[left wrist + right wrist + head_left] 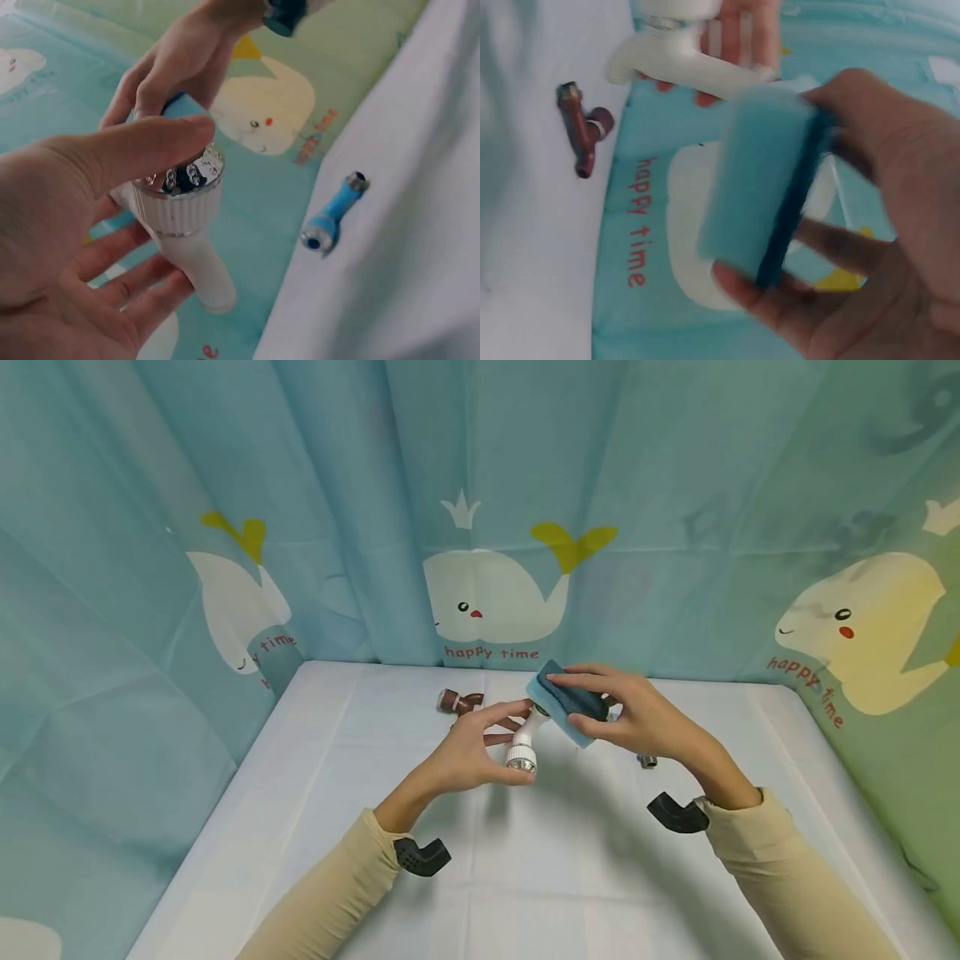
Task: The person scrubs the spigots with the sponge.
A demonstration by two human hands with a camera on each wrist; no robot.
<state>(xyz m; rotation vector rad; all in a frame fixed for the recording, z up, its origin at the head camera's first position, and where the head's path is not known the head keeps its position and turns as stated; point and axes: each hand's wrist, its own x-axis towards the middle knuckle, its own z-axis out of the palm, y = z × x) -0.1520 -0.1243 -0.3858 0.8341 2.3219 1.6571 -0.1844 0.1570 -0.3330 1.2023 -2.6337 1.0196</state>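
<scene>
My left hand grips a white tap above the middle of the table, thumb over its clear-topped ribbed knob and the other fingers along its far side. Between the fingers and thumb of my right hand is a two-layer sponge, light blue on one side and dark blue on the other. Its light face meets the end of the tap in the head view. The right wrist view shows the sponge blurred, overlapping the end of the tap's white body.
A brown tap lies on the white table behind my left hand. To the right lies a blue tap, mostly hidden under my right hand in the head view. A whale-print curtain rises along the table's back edge and sides.
</scene>
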